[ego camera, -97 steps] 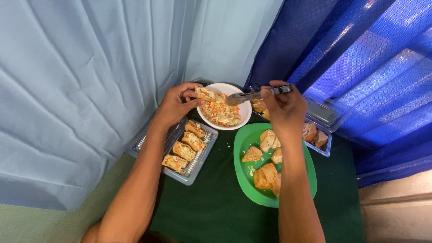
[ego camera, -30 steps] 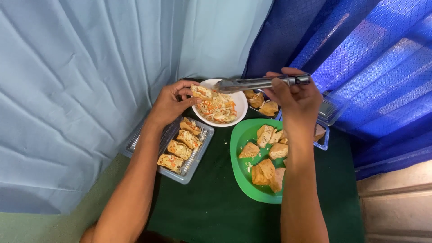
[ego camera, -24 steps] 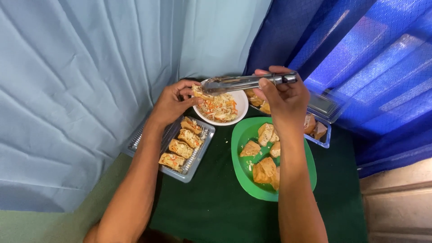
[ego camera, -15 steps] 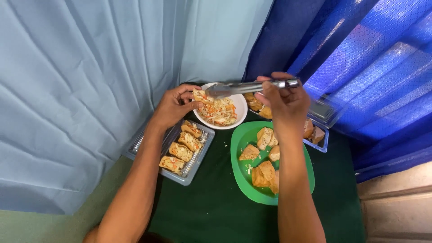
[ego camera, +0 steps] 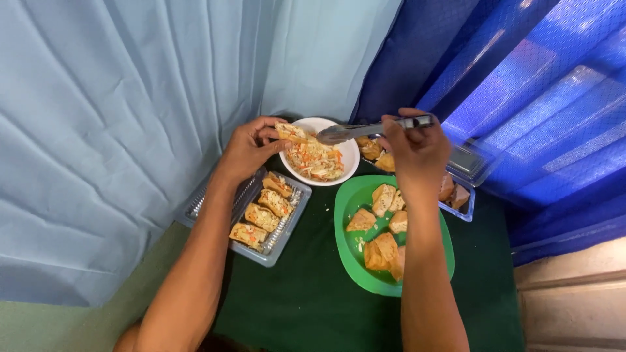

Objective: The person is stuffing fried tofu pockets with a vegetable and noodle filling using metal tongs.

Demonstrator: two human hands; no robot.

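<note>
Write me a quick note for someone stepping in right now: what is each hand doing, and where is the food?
Left hand: holds a stuffed fried pastry piece over the white round bowl of shredded filling.
Right hand: grips metal tongs, tips over the bowl.
Done: four filled pieces sit in the clear plastic tray.
Left: unfilled pieces on the green plastic plate.

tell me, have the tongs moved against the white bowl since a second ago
Yes. The tongs have dropped: their tips now sit over the white bowl, lower than before.

Left hand (ego camera: 246,151) fingers pinch filled tofu piece (ego camera: 291,133) over white bowl (ego camera: 346,151); right hand (ego camera: 415,145) grips metal tongs (ego camera: 365,130), tips beside piece.
</note>
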